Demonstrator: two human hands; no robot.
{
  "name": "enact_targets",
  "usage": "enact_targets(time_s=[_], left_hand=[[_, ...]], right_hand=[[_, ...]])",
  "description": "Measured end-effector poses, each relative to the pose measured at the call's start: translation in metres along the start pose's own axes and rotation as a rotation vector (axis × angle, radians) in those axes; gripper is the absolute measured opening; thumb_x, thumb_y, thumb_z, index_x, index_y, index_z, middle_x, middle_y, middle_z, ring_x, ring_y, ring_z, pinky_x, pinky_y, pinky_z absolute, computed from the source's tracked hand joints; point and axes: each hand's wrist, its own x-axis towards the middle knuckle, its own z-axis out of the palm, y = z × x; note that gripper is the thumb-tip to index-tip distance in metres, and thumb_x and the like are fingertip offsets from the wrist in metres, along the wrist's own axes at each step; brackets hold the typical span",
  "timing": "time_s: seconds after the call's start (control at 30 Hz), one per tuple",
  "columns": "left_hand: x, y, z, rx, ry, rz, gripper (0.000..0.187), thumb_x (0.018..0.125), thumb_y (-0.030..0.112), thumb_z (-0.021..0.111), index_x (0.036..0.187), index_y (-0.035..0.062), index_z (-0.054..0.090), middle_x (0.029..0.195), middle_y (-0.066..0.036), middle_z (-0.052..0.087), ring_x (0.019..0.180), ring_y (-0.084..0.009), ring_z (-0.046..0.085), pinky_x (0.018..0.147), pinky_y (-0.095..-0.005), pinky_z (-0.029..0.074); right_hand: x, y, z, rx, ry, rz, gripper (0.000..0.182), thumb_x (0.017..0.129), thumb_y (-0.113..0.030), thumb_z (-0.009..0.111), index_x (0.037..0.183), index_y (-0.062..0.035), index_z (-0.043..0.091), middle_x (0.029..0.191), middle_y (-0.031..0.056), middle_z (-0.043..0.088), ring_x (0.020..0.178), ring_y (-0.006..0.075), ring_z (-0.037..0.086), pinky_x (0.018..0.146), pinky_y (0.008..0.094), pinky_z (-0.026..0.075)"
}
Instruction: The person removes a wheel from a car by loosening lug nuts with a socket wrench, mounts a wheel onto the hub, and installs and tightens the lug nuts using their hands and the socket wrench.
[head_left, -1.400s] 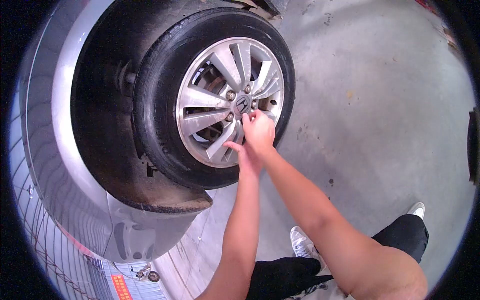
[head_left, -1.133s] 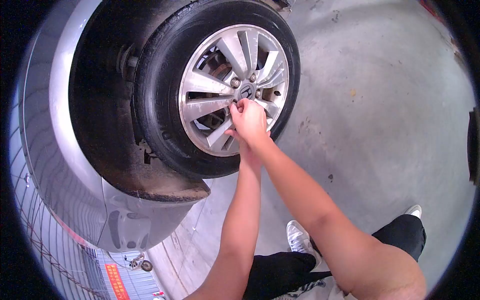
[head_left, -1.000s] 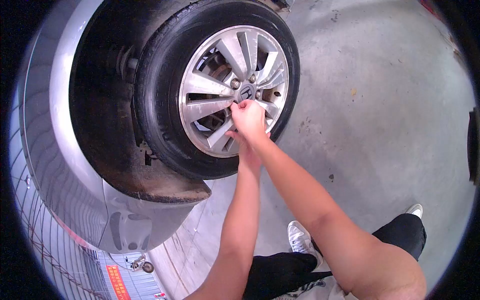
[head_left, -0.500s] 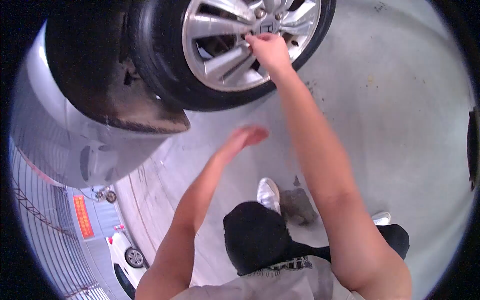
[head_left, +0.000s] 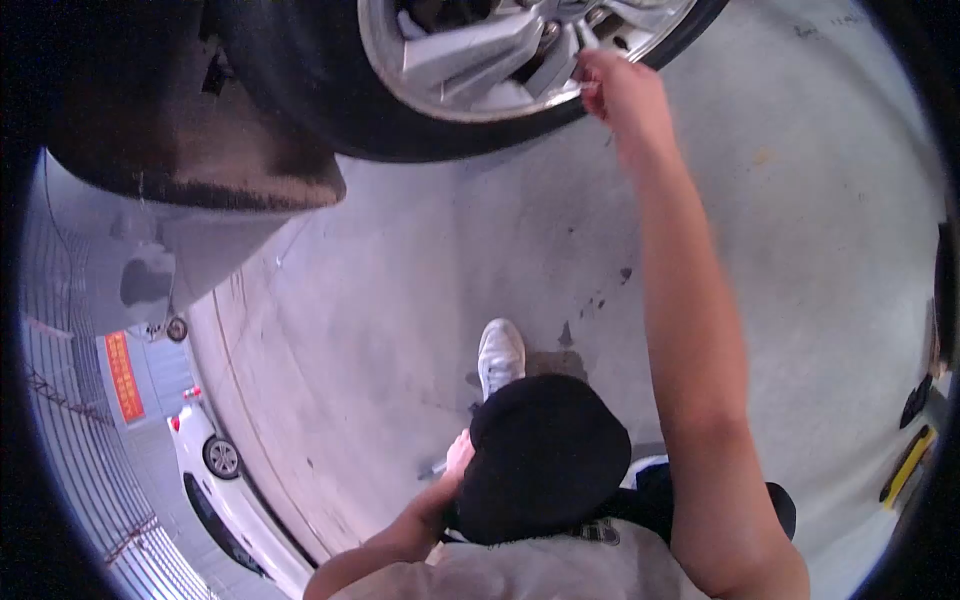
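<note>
Fingers [head_left: 592, 70] of the right hand [head_left: 615, 90] curled against a silver spoke of the alloy wheel [head_left: 470, 65], apparently pinching something small; exact grasp too blurred to tell. Arm stretched fully upward, likely to keep contact with the wheel at top of view. Left hand [head_left: 458, 455] low beside the bent knee [head_left: 545, 455], closed around a thin metal tool [head_left: 432, 468] near the concrete floor [head_left: 400, 300]. One wheel, one black tyre [head_left: 300, 90], one white shoe [head_left: 500, 352] fully visible, one white car [head_left: 215, 480] reflected in the silver bodywork [head_left: 150, 290].
</note>
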Motion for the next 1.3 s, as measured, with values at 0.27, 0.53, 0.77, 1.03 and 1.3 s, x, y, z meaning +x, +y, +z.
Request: enact_targets(time_s=[0.27, 0.53, 0.77, 1.03, 1.3], left_hand=[[-0.013, -0.032, -0.05, 0.295, 0.179, 0.172, 0.033, 0.099, 0.028, 0.055, 0.121, 0.0036, 0.061, 0.121, -0.023, 0.067, 0.114, -0.0433, 0.061, 0.097, -0.0499, 0.049], [-0.042, 0.012, -0.197, -0.2, 0.869, -0.19, 0.021, 0.105, 0.022, 0.058, 0.116, 0.0036, 0.056, 0.093, -0.024, 0.067, 0.086, -0.0439, 0.067, 0.073, -0.0487, 0.053], [0.002, 0.23, -0.397, -0.21, 0.846, 0.516, 0.02, 0.105, 0.013, 0.056, 0.12, 0.001, 0.05, 0.081, -0.025, 0.061, 0.073, -0.0486, 0.062, 0.061, -0.0488, 0.048], [0.074, 0.41, -0.465, 0.111, 0.739, 0.804, 0.033, 0.104, 0.02, 0.059, 0.128, 0.001, 0.049, 0.095, -0.025, 0.07, 0.085, -0.0472, 0.068, 0.072, -0.0539, 0.051], [0.107, 0.411, -0.476, 0.04, 0.705, 0.668, 0.053, 0.099, 0.047, 0.066, 0.084, -0.003, 0.066, 0.073, -0.025, 0.066, 0.069, -0.043, 0.066, 0.064, -0.05, 0.048]], right_hand=[[-0.01, -0.024, -0.027, 0.016, 0.082, 0.054, 0.029, 0.093, -0.025, 0.069, 0.102, 0.0018, 0.074, 0.085, 0.0069, 0.072, 0.07, 0.0108, 0.061, 0.063, 0.0268, 0.049], [-0.031, -0.011, -0.021, 0.114, -0.05, 0.121, 0.026, 0.097, -0.027, 0.066, 0.103, -0.0017, 0.07, 0.086, 0.0049, 0.069, 0.072, 0.0114, 0.061, 0.069, 0.0265, 0.05], [-0.098, -0.007, 0.009, -0.364, -0.671, 0.331, 0.05, 0.096, -0.048, 0.069, 0.123, -0.0062, 0.067, 0.105, 0.0061, 0.072, 0.095, 0.017, 0.068, 0.08, 0.0342, 0.056], [-0.11, 0.016, -0.015, -0.471, 0.059, -0.245, 0.047, 0.096, -0.031, 0.073, 0.126, 0.0036, 0.063, 0.088, 0.0152, 0.074, 0.068, 0.0185, 0.069, 0.065, 0.0365, 0.056], [-0.047, 0.009, -0.059, -0.329, 0.039, -0.374, 0.037, 0.096, -0.025, 0.071, 0.118, 0.0051, 0.068, 0.098, 0.0174, 0.075, 0.084, 0.0218, 0.071, 0.078, 0.0351, 0.055]])
